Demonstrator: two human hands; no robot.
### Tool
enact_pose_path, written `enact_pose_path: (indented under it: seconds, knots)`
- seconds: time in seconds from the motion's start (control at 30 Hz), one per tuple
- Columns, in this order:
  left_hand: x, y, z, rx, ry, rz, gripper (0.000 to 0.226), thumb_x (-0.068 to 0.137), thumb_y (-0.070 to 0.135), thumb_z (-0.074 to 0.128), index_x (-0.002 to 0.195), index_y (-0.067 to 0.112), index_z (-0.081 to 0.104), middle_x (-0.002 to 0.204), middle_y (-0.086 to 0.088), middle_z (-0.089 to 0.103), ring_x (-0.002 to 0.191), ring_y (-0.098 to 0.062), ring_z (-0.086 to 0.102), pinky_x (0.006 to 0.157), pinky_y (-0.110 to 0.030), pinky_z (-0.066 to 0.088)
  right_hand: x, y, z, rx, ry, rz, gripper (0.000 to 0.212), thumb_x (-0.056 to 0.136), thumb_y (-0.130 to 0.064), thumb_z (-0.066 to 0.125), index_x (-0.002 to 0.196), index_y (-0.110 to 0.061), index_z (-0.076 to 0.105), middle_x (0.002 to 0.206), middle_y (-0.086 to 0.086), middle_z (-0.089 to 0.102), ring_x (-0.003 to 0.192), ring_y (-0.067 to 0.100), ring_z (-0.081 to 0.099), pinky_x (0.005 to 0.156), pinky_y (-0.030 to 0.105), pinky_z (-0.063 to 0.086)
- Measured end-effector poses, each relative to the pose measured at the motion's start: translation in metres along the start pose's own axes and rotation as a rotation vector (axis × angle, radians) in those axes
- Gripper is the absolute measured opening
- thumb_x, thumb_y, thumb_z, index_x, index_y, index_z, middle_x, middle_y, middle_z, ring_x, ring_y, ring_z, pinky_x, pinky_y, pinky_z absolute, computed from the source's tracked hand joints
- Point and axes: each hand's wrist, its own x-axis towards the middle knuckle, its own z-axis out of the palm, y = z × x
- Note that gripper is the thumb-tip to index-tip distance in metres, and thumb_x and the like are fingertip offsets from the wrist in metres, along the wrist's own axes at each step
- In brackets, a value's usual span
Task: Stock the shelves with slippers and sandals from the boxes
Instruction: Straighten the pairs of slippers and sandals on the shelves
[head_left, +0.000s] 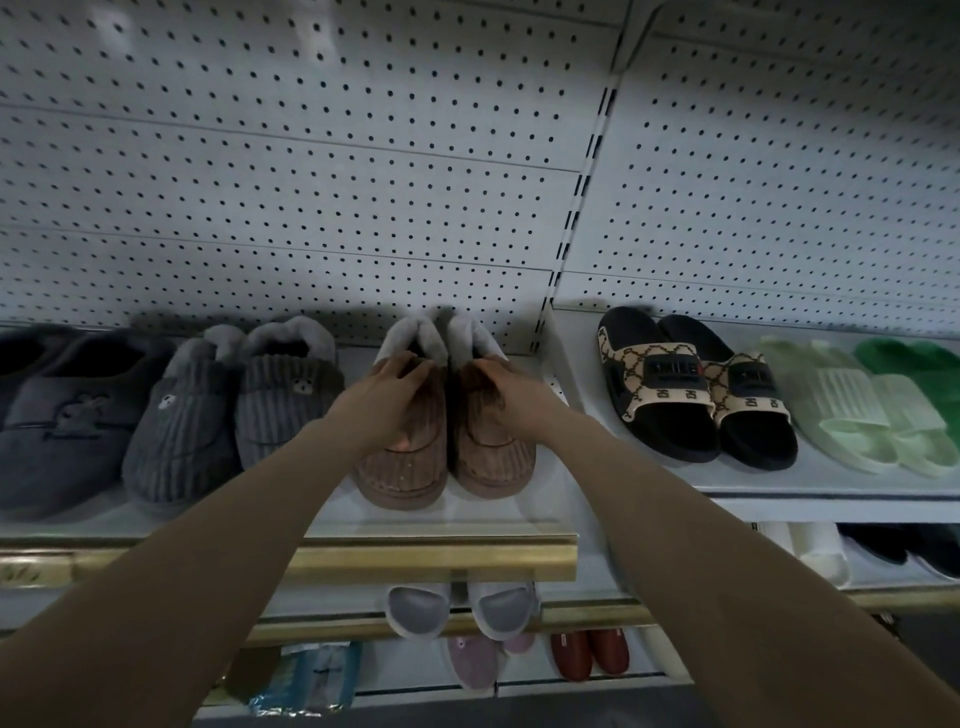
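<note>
- Both arms reach up to the top shelf (519, 514), long brown sleeves in view.
- Left hand (387, 387) curls over the collar of the left brown slipper (402, 462), fingers hooked into the opening and closed on it.
- Right hand (506, 387) does likewise on the right brown slipper (491, 457), fingers gripping its fleecy collar.
- The brown pair sits side by side on the shelf, touching, toes toward the front edge, heels near the pegboard (311, 182).
- To the left stand grey corduroy slippers (228, 415), then a dark grey pair (57, 421) at the edge.
- To the right, on the neighbouring bay, black patterned slides (691, 389), then pale green slides (852, 415).
- Lower shelves show more pairs, light grey slippers (462, 608) directly below.
</note>
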Motion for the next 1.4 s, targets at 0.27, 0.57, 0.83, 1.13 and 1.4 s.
enact_pose_path:
  seconds: [0.27,0.57,0.83,1.13,1.4]
  knots:
    - [0.004,-0.002,-0.007,-0.083,-0.003,0.018,0.110,0.059,0.023,0.083,0.152,0.019,0.024,0.152,-0.006,0.024,0.132,-0.030,0.038,0.090,-0.037,0.049,0.011,0.008,-0.002,-0.027,0.079,0.055,0.053,0.092,-0.023,0.056,0.141,-0.011,0.041,0.140,0.014,0.041,0.123,0.033,0.046,0.083,0.031,0.038]
    - [0.003,0.000,-0.016,-0.177,-0.027,-0.059,0.109,0.065,0.025,0.083,0.154,0.021,0.019,0.158,-0.001,0.019,0.131,-0.030,0.044,0.094,-0.036,0.046,0.006,0.003,-0.004,0.028,0.062,0.037,0.056,0.087,-0.029,0.065,0.137,-0.017,0.046,0.137,0.010,0.050,0.121,0.032,0.051,0.094,0.036,0.045]
    - [0.001,0.009,-0.012,-0.134,0.019,-0.035,0.107,0.064,0.022,0.084,0.152,0.020,0.024,0.154,-0.006,0.022,0.124,-0.033,0.047,0.087,-0.038,0.049,0.003,0.005,0.001,-0.067,0.079,0.129,0.044,0.086,-0.038,0.065,0.121,-0.013,0.056,0.123,0.011,0.050,0.117,0.029,0.048,0.083,0.032,0.038]
    - [0.004,0.013,-0.015,-0.138,0.019,-0.038,0.105,0.067,0.023,0.083,0.153,0.019,0.024,0.152,-0.008,0.024,0.132,-0.032,0.039,0.095,-0.037,0.044,0.005,0.003,0.004,-0.048,0.172,0.195,0.035,0.090,-0.027,0.059,0.116,-0.003,0.057,0.120,0.018,0.049,0.106,0.036,0.052,0.085,0.034,0.039]
    - [0.011,0.008,-0.009,-0.137,0.002,-0.044,0.105,0.066,0.027,0.085,0.153,0.023,0.026,0.151,-0.005,0.025,0.133,-0.031,0.037,0.097,-0.042,0.046,0.013,0.008,0.012,-0.058,0.212,0.222,0.039,0.088,-0.028,0.065,0.117,-0.003,0.054,0.122,0.016,0.044,0.102,0.036,0.052,0.078,0.032,0.036]
